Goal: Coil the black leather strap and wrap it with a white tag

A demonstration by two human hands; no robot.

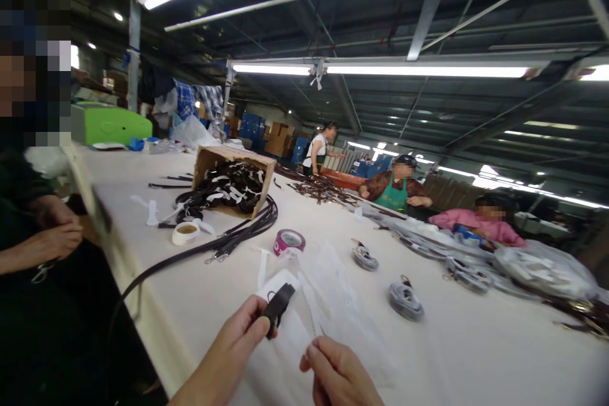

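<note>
My left hand (242, 336) is closed round a small dark rolled strap (280, 306) with a metal ring, held over the white table. Beside it, my right hand (335, 365) pinches the end of a thin pale strip (310, 311); what the strip joins is blurred. Under and beyond both hands lie clear plastic bags (347, 304) and a white piece. A purple tape roll (289, 242) stands just past the strap. Farther left is a white tape roll (185, 233), next to long black straps (242, 233) with metal clips.
A cardboard box (269, 184) of dark straps lies tipped at the back left. Coiled grey straps (406, 300) sit to the right, with brown straps (323, 189) behind. A person's hands (57, 238) are at the left edge; other people are across the table (476, 342).
</note>
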